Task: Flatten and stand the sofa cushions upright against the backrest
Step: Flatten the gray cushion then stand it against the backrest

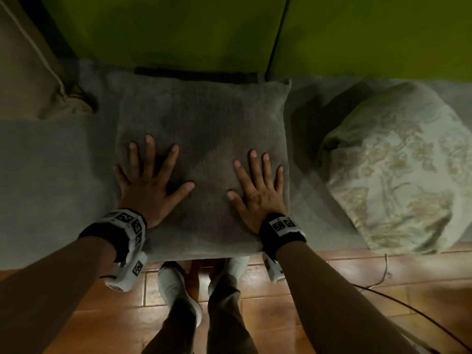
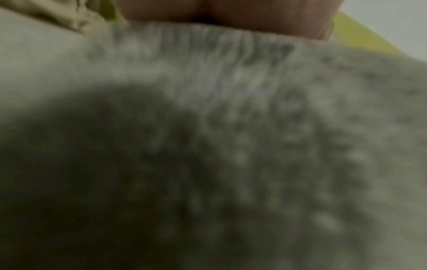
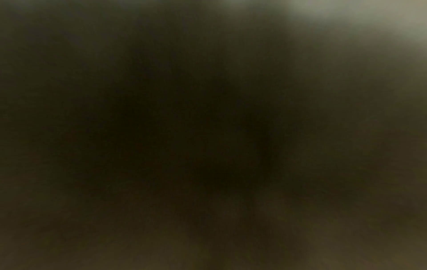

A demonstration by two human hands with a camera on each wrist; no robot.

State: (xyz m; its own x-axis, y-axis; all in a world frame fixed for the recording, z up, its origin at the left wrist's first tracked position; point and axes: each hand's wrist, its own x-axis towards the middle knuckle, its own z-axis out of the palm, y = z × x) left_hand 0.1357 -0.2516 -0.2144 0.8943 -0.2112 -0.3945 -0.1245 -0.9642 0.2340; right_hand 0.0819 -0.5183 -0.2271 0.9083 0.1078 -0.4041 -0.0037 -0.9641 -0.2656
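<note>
A square grey cushion (image 1: 204, 129) lies flat on the grey sofa seat (image 1: 51, 175) in the head view. My left hand (image 1: 150, 180) presses its left half with straight, spread fingers. On its right half my right hand (image 1: 258, 185) lies flat too, fingers straight. The green backrest (image 1: 178, 29) rises just behind the cushion. A pale floral cushion (image 1: 398, 169) lies rumpled on the seat to the right. In the left wrist view the grey cushion (image 2: 277, 146) fills the blurred frame under my left hand (image 2: 231, 14). The right wrist view is dark.
A beige cloth (image 1: 28, 72) lies at the seat's far left corner. Below the seat's front edge are a wooden floor (image 1: 357, 290), my shoes (image 1: 176, 284) and a thin cable (image 1: 398, 300) running to the right.
</note>
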